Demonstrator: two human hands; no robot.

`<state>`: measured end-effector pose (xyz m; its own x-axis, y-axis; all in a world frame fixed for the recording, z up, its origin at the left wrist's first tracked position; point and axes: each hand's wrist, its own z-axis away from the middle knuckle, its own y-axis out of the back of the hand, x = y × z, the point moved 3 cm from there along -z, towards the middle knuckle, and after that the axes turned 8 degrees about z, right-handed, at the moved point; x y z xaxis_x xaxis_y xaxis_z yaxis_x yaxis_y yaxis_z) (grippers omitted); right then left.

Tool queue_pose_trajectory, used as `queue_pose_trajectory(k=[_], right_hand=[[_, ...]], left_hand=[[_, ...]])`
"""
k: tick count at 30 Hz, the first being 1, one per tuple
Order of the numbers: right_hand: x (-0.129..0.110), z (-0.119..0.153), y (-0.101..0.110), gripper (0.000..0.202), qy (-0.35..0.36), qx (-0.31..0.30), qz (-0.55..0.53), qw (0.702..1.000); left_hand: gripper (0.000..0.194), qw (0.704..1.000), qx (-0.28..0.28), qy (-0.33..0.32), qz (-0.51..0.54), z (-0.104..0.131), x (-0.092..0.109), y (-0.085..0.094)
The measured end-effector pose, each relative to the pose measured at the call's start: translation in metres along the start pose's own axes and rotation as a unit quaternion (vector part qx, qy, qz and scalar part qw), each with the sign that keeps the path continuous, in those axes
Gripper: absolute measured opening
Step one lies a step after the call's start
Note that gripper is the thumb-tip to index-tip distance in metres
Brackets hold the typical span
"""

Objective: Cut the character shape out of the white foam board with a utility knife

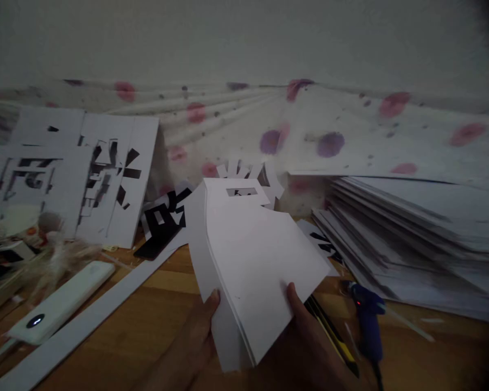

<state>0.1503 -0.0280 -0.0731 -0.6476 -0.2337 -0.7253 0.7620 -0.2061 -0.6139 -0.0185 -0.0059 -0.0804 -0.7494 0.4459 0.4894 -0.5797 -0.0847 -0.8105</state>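
A white foam-board piece point(252, 255) with a small rectangular slot near its far end is held up between my hands above the table. It has a wide top face and a narrower side face folded down on the left. My left hand point(206, 323) grips the left side face near its lower edge, thumb on the outside. On the right edge, my right hand point(305, 326) has its thumb on the top face, with the other fingers hidden underneath. A yellow and black utility knife point(336, 339) lies just beside my right hand.
A blue glue gun point(367, 320) lies at the right, before a stack of white boards point(399, 239). At the left are a white power bank point(65, 304), a long white strip point(89, 320), a black phone-like slab point(157, 241) and leaning cut-out boards point(122, 217). A spotted cloth point(236, 130) hangs behind.
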Motion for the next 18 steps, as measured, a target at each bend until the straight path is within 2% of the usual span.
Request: queue_pose_trajectory(k=[3, 8, 11, 15, 18], right_hand=[[0.008, 0.0, -0.005, 0.051, -0.007, -0.012, 0.0, 1.0], [0.016, 0.001, -0.005, 0.042, -0.012, -0.034, 0.003, 0.999], [0.019, 0.0, -0.004, 0.046, -0.009, -0.042, 0.006, 0.999], [0.019, -0.003, -0.003, 0.048, -0.004, -0.042, 0.034, 0.999], [0.015, -0.005, -0.002, 0.046, 0.039, -0.041, 0.086, 0.995]], left_hand=[[0.046, 0.999, -0.033, 0.019, 0.014, -0.001, -0.002, 0.002], [0.038, 0.994, -0.097, 0.043, 0.02, 0.001, -0.004, 0.002], [0.04, 0.993, -0.108, 0.052, 0.014, 0.0, -0.005, 0.004], [0.052, 0.991, -0.12, 0.063, 0.002, -0.001, -0.003, 0.001], [0.058, 0.992, -0.116, 0.054, -0.008, 0.001, 0.002, -0.004]])
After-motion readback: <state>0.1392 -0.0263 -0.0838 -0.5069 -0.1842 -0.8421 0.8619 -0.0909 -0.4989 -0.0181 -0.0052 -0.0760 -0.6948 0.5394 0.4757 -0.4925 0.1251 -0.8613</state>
